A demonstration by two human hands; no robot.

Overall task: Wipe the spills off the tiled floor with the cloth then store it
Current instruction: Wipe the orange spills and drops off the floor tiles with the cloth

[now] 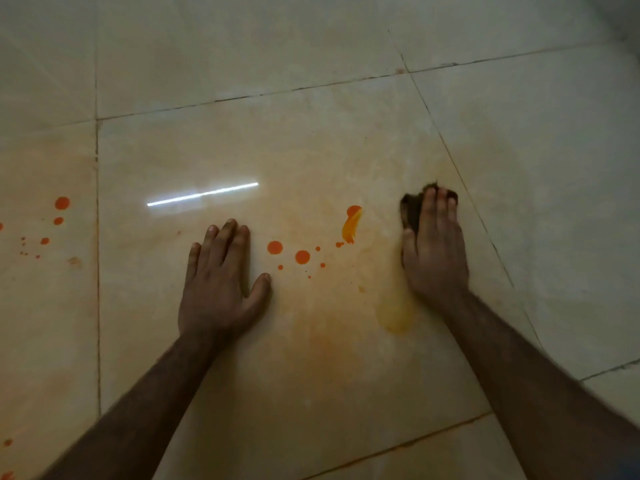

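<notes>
Cloth (411, 211): a small dark brown wad, bunched rather than spread, lying on the floor under the right hand (434, 252). Only its far and left portions show, past the fingertips and beside the index finger. The visible part is longer from near to far than across, its long axis running roughly toward 12 o'clock, in line with the fingers. Its edge looks ragged; weave and true shape cannot be made out, as this part of the frame is blurred.

Right hand: palm down on the cloth, fingers straight and close together, pointing to 12 o'clock, thumb alongside at the cloth's near-left edge. It presses the cloth flat to the tile rather than curling round it.

Left hand (221, 282): flat on the bare tile at 9 o'clock of the right hand, well apart from it, fingers straight, thumb spread to the right. It holds nothing.

Tiled floor (311, 140): glossy cream tiles with dark grout lines. Orange drops (289, 252) lie between the two hands. An orange streak (352, 223), dragged into a feathered mark, sits just left of the cloth at its 9 o'clock. More orange spots (59, 211) lie at the far left, on the next tile. A pale yellow-orange film covers the tile around both hands, with a denser yellow patch (396, 315) at 6 o'clock of the cloth, beside the right wrist. A bright bar of reflected light (202, 194) lies at 12 o'clock of the left hand.
</notes>
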